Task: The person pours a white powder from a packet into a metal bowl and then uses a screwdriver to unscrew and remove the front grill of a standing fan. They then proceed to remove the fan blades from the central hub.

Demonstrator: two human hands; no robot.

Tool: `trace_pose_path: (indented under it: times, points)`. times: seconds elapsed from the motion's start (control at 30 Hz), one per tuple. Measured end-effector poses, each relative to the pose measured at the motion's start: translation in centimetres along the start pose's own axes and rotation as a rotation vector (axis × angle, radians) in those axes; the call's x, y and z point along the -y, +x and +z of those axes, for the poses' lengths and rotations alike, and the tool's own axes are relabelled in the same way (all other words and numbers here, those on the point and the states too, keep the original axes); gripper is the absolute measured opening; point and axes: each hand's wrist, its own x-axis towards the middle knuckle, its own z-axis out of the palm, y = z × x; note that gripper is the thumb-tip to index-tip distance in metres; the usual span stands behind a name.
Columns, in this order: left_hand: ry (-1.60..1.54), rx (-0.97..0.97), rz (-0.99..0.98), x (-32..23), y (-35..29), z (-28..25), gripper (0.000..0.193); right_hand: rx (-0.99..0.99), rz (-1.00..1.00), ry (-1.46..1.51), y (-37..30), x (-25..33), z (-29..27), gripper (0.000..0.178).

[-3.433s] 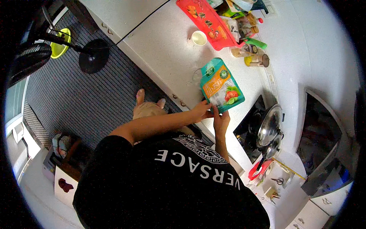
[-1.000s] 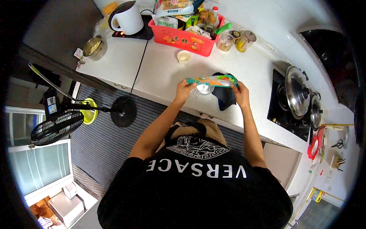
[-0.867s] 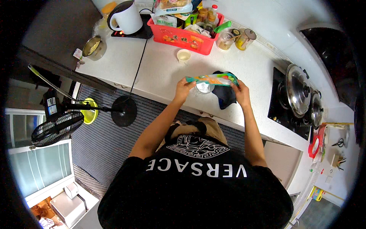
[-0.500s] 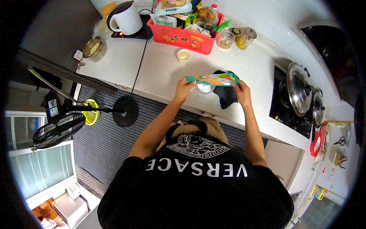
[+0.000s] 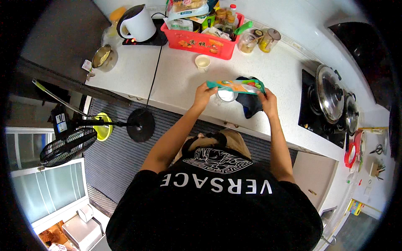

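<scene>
Stretched between my two hands is a green and orange plastic food packet (image 5: pixel 236 86), held level above the counter. My left hand (image 5: pixel 204 94) pinches its left end and my right hand (image 5: pixel 268 101) grips the right end. Just below the packet stands a glass bowl (image 5: pixel 226 96) with something white in it; the packet covers part of its far rim. To the right of the bowl lies a crumpled dark cloth (image 5: pixel 250 105), partly hidden by the packet.
On the white counter (image 5: pixel 180 83), a small pale cup (image 5: pixel 202 62) stands before a red basket (image 5: pixel 197 44) of packets and bottles. A kettle (image 5: pixel 140 25) and metal pot (image 5: pixel 105 58) are left; a stove with lidded pans (image 5: pixel 328 96) is right. A fan (image 5: pixel 69 146) stands behind left.
The packet's printed face has tilted slightly more into view. Both hands keep their hold on its ends; the whole view has shifted a little.
</scene>
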Motion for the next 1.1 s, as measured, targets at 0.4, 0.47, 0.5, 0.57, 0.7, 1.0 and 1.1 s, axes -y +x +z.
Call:
trace_pose_path:
  times: [0.4,0.47,0.5,0.57,0.7,1.0,1.1]
  points:
    - [-0.054,-0.010,-0.035,0.0,-0.2,-0.4,0.017,0.012,0.066,-0.014,0.0,0.1,0.3,0.024]
    - [-0.066,0.004,-0.029,-0.1,-0.2,-0.6,0.018,-0.002,0.073,0.006,-0.1,-0.4,0.3,0.024]
    - [-0.080,0.006,-0.020,0.0,-0.3,-0.9,0.019,-0.013,0.050,-0.016,-0.2,0.3,0.3,0.024]
    - [-0.078,0.003,-0.064,-0.2,-0.3,-1.0,0.020,-0.018,0.038,-0.063,-0.7,1.7,0.3,0.024]
    - [-0.044,-0.014,-0.101,-0.1,-0.3,-0.9,0.022,-0.044,0.040,0.000,-1.0,0.9,0.4,0.027]
    - [0.237,0.068,-0.012,-4.5,1.1,0.1,0.022,-0.060,0.178,0.356,-2.7,-2.3,1.2,0.028]
    - [0.308,0.135,0.042,-5.1,2.4,-0.4,0.021,-0.101,0.165,0.575,-3.8,-4.2,2.8,0.026]
